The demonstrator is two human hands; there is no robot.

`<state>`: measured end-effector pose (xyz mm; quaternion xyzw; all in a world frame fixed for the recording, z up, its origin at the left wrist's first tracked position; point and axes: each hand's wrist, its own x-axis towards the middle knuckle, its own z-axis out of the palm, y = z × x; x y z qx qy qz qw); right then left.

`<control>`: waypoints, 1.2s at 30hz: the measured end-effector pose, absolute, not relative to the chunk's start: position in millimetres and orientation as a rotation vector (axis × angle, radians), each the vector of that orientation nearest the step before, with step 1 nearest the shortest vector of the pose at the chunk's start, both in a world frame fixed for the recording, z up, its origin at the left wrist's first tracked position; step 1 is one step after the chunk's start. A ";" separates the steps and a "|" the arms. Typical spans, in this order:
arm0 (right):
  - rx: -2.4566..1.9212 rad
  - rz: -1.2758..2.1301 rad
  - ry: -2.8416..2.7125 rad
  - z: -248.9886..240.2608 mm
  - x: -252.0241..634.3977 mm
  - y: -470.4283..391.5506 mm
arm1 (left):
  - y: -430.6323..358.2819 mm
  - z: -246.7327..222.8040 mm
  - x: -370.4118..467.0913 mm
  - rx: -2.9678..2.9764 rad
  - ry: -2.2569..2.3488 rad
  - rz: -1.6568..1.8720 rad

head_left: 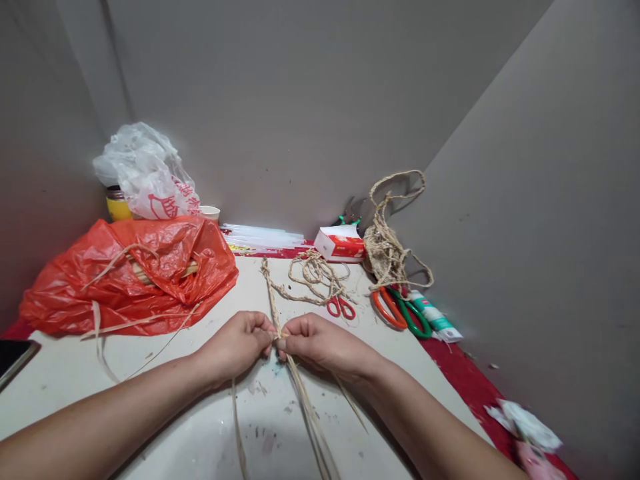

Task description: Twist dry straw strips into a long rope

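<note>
At the centre of the frame, we hold a braid [273, 301] by its lower end. Our left hand [235, 343] and right hand [325, 343] are both nearly closed, fingertips pinching at the join, almost touching each other. The braid runs up from there over the table [195, 420]; below it, loose strands [311, 427] trail to the bottom edge, with one strand hanging by each hand, apart from that bunch.

We judge the step in hand to be crossing or tightening strands at the braid's end. The next move seems to call for a firm pinch at the join, the side strands separate and the tension even.

Just above and right of our hands lie a coiled cord [314, 272] and small scissors [341, 307]. A red bag [60, 290] fills the left side, and a rope bundle [384, 257] sits upper right of centre.
</note>
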<state>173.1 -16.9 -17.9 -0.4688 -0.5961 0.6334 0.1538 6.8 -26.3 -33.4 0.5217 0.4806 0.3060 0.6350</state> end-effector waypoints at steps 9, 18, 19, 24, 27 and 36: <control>-1.533 1.027 -2.295 -16.4 167.6 -27.4 | -22.0 -40.4 5.3 1.398 1.173 0.650; -1.498 0.845 -2.427 -2.8 173.8 -27.7 | -24.1 -37.5 6.8 1.349 1.212 0.659; -1.498 0.883 -2.408 -1.9 173.6 -28.3 | -24.8 -37.1 7.3 1.331 1.208 0.661; -1.592 1.571 -2.081 -5.4 162.0 -40.6 | -27.1 -35.7 9.5 1.200 1.140 0.704; -1.627 1.463 -2.121 -10.3 151.8 -51.0 | -28.2 -36.3 9.9 1.155 1.142 0.758; -1.384 1.126 -2.470 20.1 157.5 -59.2 | -30.8 -32.2 9.3 0.991 1.117 0.752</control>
